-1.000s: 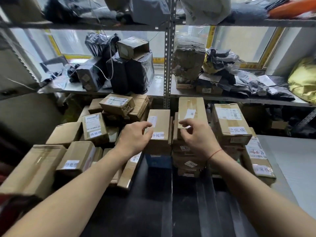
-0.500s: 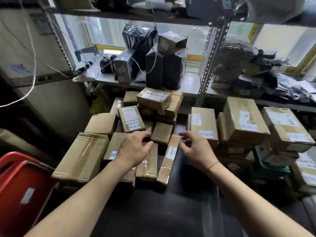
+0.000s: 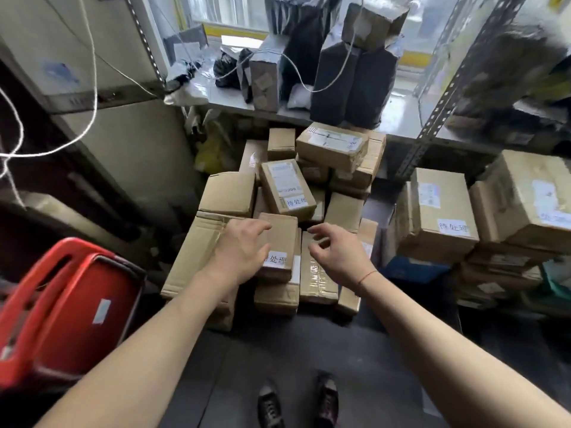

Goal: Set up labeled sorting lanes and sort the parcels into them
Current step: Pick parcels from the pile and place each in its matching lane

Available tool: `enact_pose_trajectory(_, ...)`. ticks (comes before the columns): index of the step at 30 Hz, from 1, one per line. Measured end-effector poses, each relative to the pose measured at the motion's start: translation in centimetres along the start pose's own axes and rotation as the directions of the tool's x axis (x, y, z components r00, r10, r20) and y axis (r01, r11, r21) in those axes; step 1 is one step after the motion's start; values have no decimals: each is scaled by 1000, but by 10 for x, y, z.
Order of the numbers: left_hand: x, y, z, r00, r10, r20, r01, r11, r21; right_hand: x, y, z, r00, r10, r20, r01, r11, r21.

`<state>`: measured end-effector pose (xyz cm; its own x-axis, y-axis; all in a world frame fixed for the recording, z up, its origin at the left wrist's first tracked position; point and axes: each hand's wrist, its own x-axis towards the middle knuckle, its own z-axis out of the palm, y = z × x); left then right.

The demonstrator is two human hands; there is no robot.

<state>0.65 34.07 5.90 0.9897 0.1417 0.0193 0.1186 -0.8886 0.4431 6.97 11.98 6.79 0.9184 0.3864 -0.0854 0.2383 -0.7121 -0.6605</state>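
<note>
A heap of brown cardboard parcels fills the middle of the view, several with white handwritten labels. My left hand (image 3: 244,251) hovers with loosely spread fingers over a small labelled box (image 3: 279,242) at the front of the heap, covering its left side. My right hand (image 3: 335,253) is just to the right, fingers loosely curled above a taped narrow box (image 3: 315,279), holding nothing. A labelled upright box (image 3: 285,189) stands behind them. A second stack with a labelled box (image 3: 441,208) sits to the right.
A red plastic basket (image 3: 71,307) stands at the left. A grey metal shelf (image 3: 401,118) behind the heap carries black-wrapped packages (image 3: 352,88). White cords (image 3: 89,88) hang at the left. My shoes (image 3: 296,403) stand on the dark floor below.
The view swung left and down from the right stack to the middle heap. Both hands left the upright boxes on the right and came to hover over the front boxes.
</note>
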Motion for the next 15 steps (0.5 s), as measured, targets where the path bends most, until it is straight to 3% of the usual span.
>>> enact_pose_trajectory(5, -3, -10, 10, 981, 103, 162, -151, 936, 319, 21, 8, 32, 983, 87, 161, -88, 996, -1)
enact_pose_trajectory(8, 1, -9, 18, 965, 86, 249, -195, 869, 454, 31, 12, 49, 958, 184, 222, -198, 979, 45)
enact_pose_trajectory(15, 8, -15, 38, 964, 62, 257, -201, 805, 558, 45, 24, 75, 873, 357, 331, -458, 835, 307)
